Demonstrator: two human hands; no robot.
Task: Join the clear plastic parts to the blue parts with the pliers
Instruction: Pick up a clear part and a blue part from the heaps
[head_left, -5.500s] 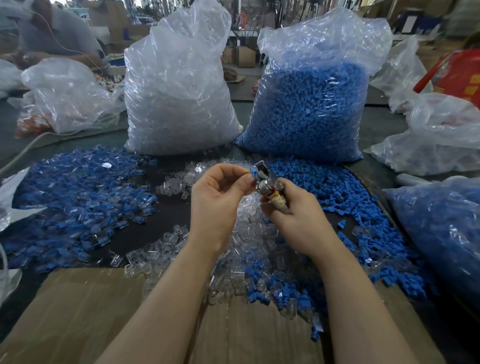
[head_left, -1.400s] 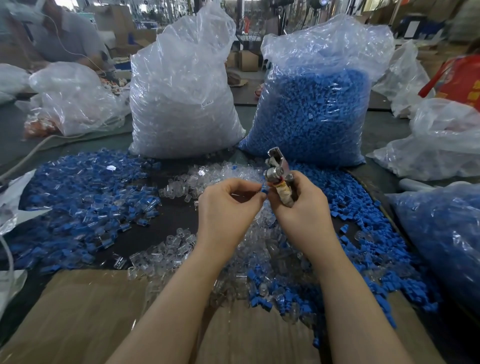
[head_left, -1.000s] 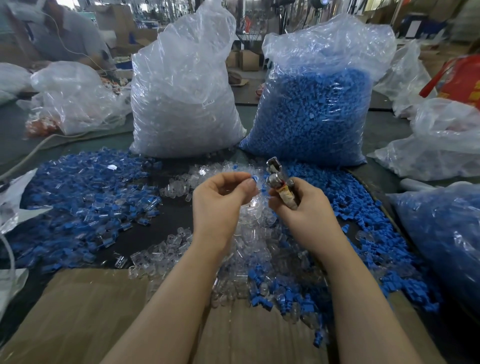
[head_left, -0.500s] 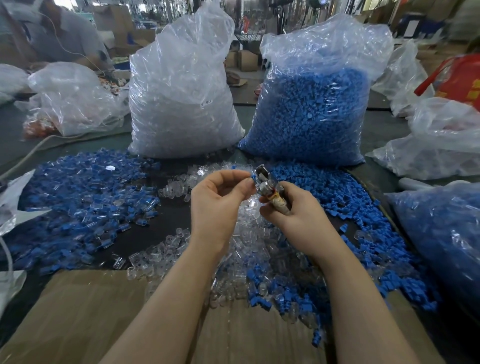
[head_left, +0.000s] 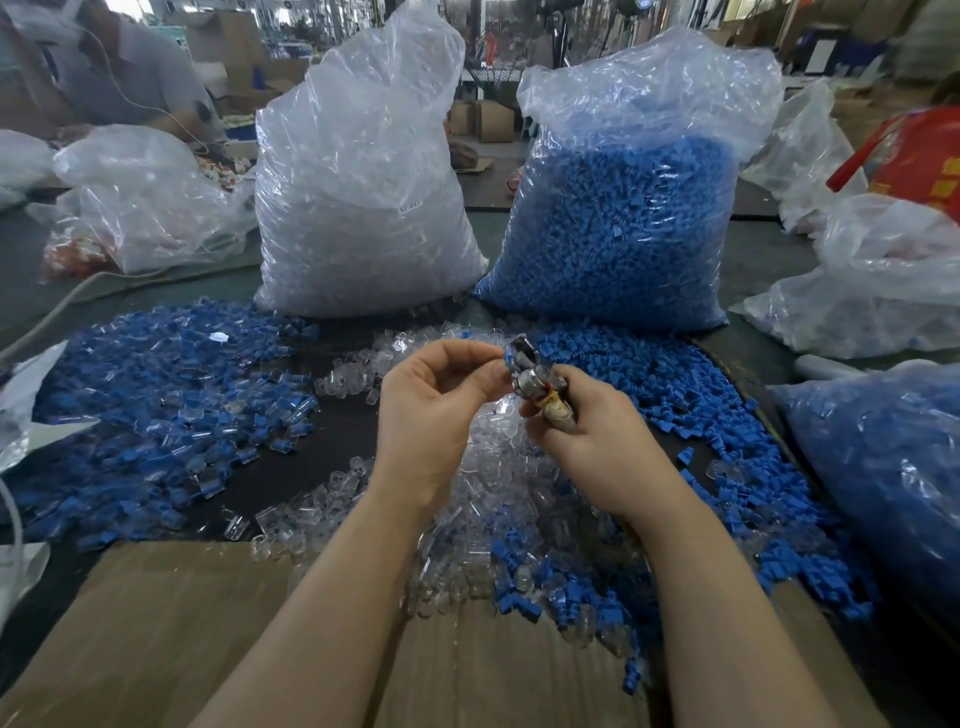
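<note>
My right hand (head_left: 592, 441) grips small metal pliers (head_left: 530, 371), jaws pointing up and left. My left hand (head_left: 431, 405) pinches a small blue-and-clear part (head_left: 506, 357) with thumb and forefinger and holds it at the jaws. The fingers hide most of the part. Under my hands lies a heap of loose clear parts (head_left: 498, 499). Loose blue parts (head_left: 675, 405) spread to the right. A pile of joined blue-and-clear pieces (head_left: 156, 405) lies on the left.
Two tall plastic bags stand behind: clear parts (head_left: 358, 208) and blue parts (head_left: 623, 218). Another blue-filled bag (head_left: 883, 467) sits at right, more bags at both sides. Cardboard (head_left: 156, 634) covers the near table. A person (head_left: 104, 67) sits far left.
Both hands moved together and apart slightly over the last second. The left fingers now press the part against the pliers' jaws, which have tipped a little to the left.
</note>
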